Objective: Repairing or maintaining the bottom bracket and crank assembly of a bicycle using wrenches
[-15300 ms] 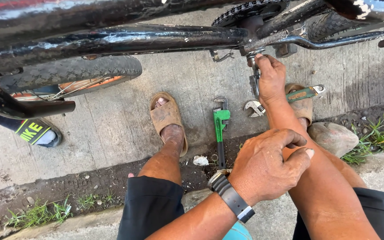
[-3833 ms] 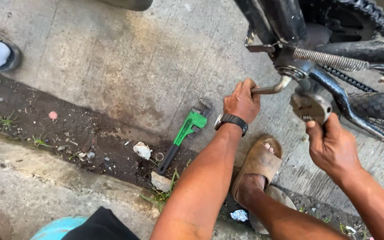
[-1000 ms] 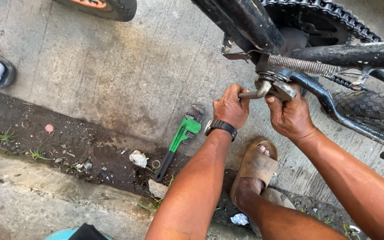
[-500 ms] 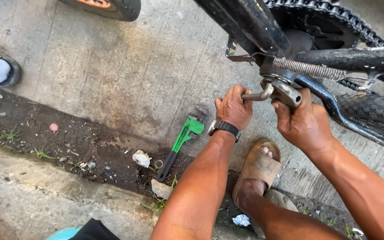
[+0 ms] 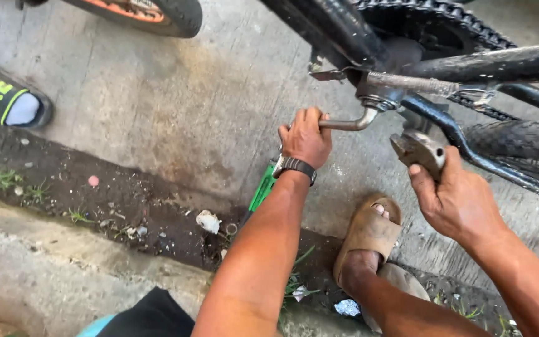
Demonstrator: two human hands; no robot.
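Right hand (image 5: 460,200) drawn back, cracked concrete pavement (image 5: 176,112), perhaps damp dirt strip (image 5: 126,206)

left hand (image 5: 305,138): bare, no glove | left wrist: black wristwatch (image 5: 294,165) with dark band and metal-edged case | right hand (image 5: 455,198): bare, no ring or band in view | forearms: bare, no sleeves | foot: tan open-toed sandal (image 5: 367,232), broad strap over the toes | legs: black shorts (image 5: 152,317), bare below

crank arm (image 5: 347,124): bare dull metal | bicycle frame (image 5: 488,62): glossy black paint | pavement (image 5: 176,100): rough concrete | sandal (image 5: 369,234): matt tan rubber
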